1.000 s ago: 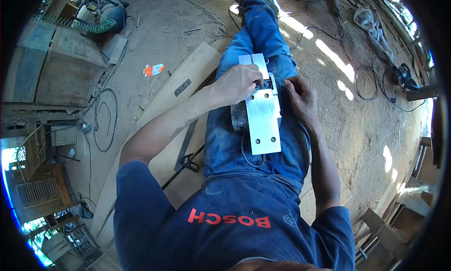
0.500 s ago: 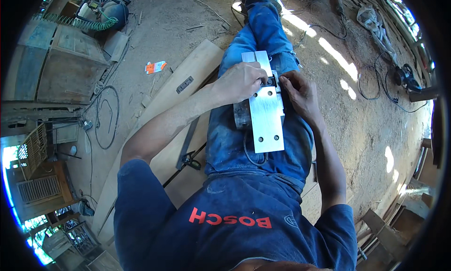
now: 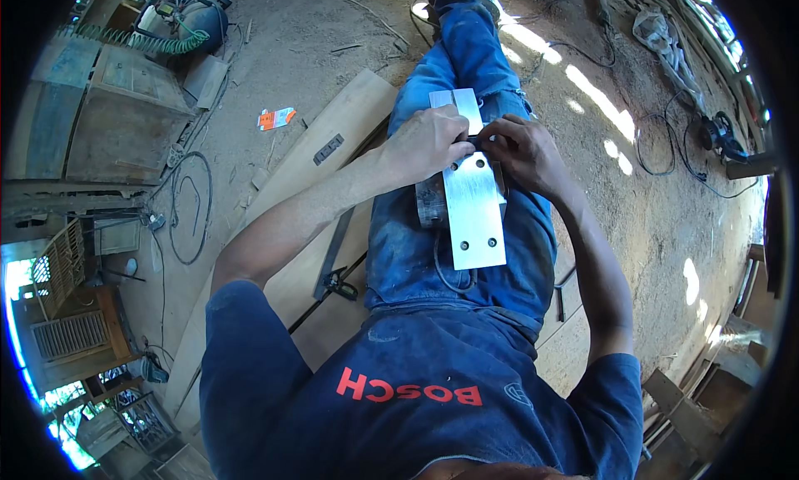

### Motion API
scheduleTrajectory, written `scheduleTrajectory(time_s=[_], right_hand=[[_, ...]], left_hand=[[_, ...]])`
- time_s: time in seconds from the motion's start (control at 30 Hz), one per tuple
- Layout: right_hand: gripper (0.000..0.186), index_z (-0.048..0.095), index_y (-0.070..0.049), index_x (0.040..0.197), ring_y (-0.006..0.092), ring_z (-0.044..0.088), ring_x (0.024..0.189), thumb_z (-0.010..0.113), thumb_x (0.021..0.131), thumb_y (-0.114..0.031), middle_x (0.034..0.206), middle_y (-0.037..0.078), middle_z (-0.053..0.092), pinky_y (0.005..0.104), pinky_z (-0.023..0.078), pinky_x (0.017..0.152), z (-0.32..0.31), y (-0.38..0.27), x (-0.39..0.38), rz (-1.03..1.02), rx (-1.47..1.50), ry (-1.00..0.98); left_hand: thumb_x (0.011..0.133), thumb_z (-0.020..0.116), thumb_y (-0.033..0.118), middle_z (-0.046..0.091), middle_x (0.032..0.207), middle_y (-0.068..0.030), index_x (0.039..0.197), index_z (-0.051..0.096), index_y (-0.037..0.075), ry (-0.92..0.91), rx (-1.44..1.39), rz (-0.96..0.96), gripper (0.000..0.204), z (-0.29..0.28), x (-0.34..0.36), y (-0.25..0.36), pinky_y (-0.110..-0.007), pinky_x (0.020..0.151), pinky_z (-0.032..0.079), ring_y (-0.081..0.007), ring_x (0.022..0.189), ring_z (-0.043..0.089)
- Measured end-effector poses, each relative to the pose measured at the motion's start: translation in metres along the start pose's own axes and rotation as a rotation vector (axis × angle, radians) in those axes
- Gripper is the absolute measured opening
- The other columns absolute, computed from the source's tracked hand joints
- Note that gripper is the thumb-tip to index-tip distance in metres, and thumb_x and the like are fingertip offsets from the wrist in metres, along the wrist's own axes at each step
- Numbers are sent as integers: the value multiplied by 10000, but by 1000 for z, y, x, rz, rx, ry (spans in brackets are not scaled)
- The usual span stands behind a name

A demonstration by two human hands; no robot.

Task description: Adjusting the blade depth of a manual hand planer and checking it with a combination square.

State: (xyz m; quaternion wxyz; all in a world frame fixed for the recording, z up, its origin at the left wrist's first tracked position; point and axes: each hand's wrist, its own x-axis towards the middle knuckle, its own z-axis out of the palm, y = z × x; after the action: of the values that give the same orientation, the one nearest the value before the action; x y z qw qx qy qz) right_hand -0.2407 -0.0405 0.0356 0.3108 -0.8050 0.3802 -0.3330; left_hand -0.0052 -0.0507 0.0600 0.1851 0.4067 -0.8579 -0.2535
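An upturned power tool (image 3: 473, 211), like a planer, lies across my thighs, with two silver sole plates and a dark slot between them. My left hand (image 3: 434, 143) is over the slot's left side, fingers curled and thumb pressed at a small dark part (image 3: 474, 145). My right hand (image 3: 527, 154) comes from the right, closed, thumb and fingertips at that same part, close beside the left fingers. The part is largely hidden by fingers, so its exact shape is unclear.
Long boards (image 3: 280, 175) lie to my left with a black clamp (image 3: 340, 287) and a dark bar. An air compressor (image 3: 185, 24), old wooden cabinets (image 3: 127, 118) and looped cords are farther left. A dark power tool (image 3: 720, 135) with cables and assorted scrap lie at the right.
My right hand has moved up and left from the tool's side onto the dark slot. My left hand has shifted slightly, and its thumb now shows at the slot.
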Motion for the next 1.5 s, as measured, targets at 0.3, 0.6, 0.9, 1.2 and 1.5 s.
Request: scheduleTrajectory(time_s=[0.3, 0.6, 0.9, 1.2, 1.5], right_hand=[[157, 754, -56, 1026, 214, 606, 674, 769, 870, -68, 877, 77, 668, 353, 469, 618, -6, -4, 12, 59, -101, -113], [224, 752, -54, 1039, 217, 641, 730, 806, 822, -59, 914, 75, 693, 347, 500, 656, -8, -4, 14, 11, -168, -145], [205, 745, -38, 1022, 240, 665, 740, 801, 825, -50, 891, 85, 722, 351, 525, 683, -8, -5, 20, -16, -192, -210], [120, 735, -20, 973, 276, 665, 683, 760, 858, -44, 821, 110, 731, 381, 532, 658, -1, -3, 20, -44, -199, -173], [91, 736, -34, 951, 291, 665, 648, 705, 920, -113, 778, 121, 724, 393, 527, 628, 8, -11, 13, 143, -382, -115]], left_hand=[[897, 696, 49, 703, 866, -138, 905, 744, -66, -18, -45, 103, 125, 5, 9, -18, -346, 668, 510, -239, 724, 626], [886, 683, 31, 722, 844, -143, 893, 743, -75, 21, -32, -10, 122, 4, 5, -4, -340, 677, 519, -244, 698, 627], [877, 702, 38, 734, 888, -185, 888, 746, -69, 16, -4, 85, 116, 7, 8, -14, -391, 714, 555, -298, 735, 668], [879, 706, 18, 728, 847, -153, 904, 750, -68, -6, 41, -35, 100, 8, 8, -3, -360, 667, 539, -245, 693, 645], [876, 698, 22, 724, 893, -203, 927, 756, -74, 68, -53, 87, 123, 5, -1, -13, -380, 680, 542, -286, 723, 661]])
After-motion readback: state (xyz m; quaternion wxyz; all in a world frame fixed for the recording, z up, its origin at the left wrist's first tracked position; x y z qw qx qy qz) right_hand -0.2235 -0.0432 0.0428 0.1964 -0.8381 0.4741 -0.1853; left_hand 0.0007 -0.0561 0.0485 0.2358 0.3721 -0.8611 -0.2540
